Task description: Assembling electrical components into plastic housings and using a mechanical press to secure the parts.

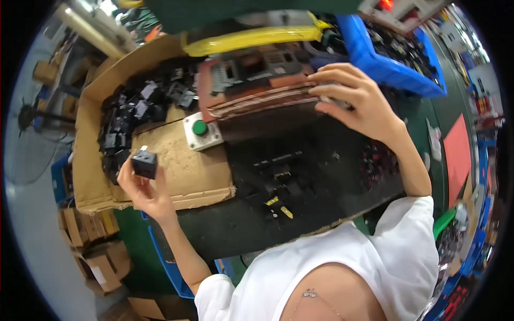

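My left hand (pixel 147 195) grips a small black box-shaped part (pixel 144 163) between thumb and fingers, over the left edge of the cardboard. My right hand (pixel 356 99) is raised at the right end of a reddish-brown fixture (pixel 257 101), its fingers stretched out and slightly apart. Something pale and blurred shows by its fingers; I cannot make out what it is. A green push button (pixel 199 127) on a white box stands left of the fixture's front. Small dark parts (pixel 286 184) and a yellow piece (pixel 287 212) lie on the black table mat (pixel 225 230).
An open cardboard box (pixel 88 155) heaped with black parts (pixel 120 125) stands at the left. A blue bin (pixel 383 67) of dark parts is at the back right. A yellow bar (pixel 257 40) crosses above the fixture. Dark red bits (pixel 380 166) lie beneath my right forearm.
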`<state>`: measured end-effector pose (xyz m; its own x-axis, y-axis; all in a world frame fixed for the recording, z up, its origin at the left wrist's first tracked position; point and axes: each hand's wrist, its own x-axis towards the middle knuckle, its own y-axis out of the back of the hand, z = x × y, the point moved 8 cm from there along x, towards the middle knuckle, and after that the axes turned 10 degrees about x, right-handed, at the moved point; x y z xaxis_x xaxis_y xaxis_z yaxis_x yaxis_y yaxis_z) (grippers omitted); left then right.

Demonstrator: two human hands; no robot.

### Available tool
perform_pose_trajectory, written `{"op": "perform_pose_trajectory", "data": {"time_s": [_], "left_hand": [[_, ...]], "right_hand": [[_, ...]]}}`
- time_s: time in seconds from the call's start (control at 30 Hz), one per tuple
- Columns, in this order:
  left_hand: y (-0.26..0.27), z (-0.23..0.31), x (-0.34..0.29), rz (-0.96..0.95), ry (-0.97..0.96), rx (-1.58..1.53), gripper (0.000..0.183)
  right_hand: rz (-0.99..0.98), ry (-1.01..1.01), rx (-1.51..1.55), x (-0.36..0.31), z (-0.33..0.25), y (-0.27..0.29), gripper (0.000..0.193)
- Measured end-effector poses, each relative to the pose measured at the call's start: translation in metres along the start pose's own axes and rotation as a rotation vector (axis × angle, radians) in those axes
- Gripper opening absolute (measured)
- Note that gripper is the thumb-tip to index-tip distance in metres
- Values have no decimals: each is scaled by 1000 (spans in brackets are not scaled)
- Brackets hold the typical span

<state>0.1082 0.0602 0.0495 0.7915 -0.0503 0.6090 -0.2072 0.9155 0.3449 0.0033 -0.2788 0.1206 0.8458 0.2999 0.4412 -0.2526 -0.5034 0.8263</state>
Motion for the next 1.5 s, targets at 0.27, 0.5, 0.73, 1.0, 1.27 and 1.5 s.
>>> {"op": "perform_pose_trajectory", "data": {"time_s": [0.27,0.5,0.73,1.0,1.27,1.5], "left_hand": [[-28,8,-17,-92,167,-187,43],[-85,81,9,-407,-38,-170,44],[-164,94,49,-565,-154,-95,42],[-202,114,65,-633,-542,247,42],[-202,107,80,-585,-595,230,38],[-198,103,82,-602,-567,188,33]], "right_hand": [[378,-677,-73,-151,47,52,13],[359,-793,40,-199,62,47,14],[265,-794,-60,-200,79,36,17],[182,-789,37,-194,79,17,20],[126,-812,-15,-186,79,14,19],[231,-815,103,-188,86,19,18]]}}
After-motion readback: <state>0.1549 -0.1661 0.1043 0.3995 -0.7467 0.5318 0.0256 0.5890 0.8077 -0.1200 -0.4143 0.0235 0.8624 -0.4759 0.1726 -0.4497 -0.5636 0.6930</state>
